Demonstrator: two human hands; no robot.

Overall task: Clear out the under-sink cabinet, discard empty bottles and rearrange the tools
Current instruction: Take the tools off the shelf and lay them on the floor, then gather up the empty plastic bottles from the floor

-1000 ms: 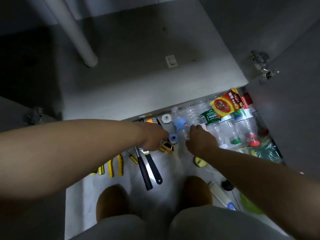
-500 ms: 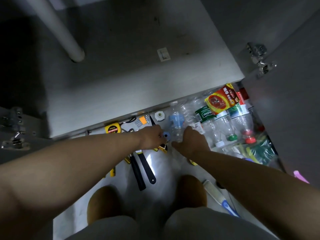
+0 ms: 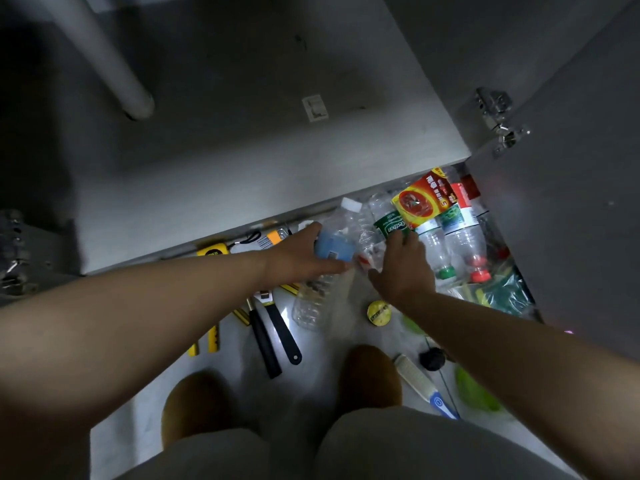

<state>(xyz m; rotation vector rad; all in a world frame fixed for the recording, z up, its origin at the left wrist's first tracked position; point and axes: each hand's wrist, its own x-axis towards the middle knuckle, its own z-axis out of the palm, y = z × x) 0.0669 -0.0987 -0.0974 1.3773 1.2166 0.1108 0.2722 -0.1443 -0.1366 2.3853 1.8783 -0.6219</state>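
Head view looks straight down past both forearms to the floor [image 3: 329,344] at the open front of the cabinet. The left hand [image 3: 301,258] has its fingers wrapped over a clear blue-labelled bottle [image 3: 334,245], whose white cap points to 12 o'clock and whose base trails toward 6, just above the black-handled tools [image 3: 273,337]. The right hand [image 3: 403,271] is just beside it at 3 o'clock, with fingers on a green-labelled bottle [image 3: 391,225]; whether it grasps or only touches, I cannot tell. The thin plastic looks easy to crush or let slip, and a dropped bottle would land among the tools. The right hand could also nudge the packed row of bottles [image 3: 446,258] at 2 o'clock, rolling them and tipping the red-and-yellow packet [image 3: 424,200] lying on top. Brown slippers [image 3: 369,375] stand near loose items, so a step could kick them. The held bottle's lower half is blurred. I cannot tell which bottles are empty. The cabinet door [image 3: 571,237] cuts off the far bottles, and the left forearm covers some tools.
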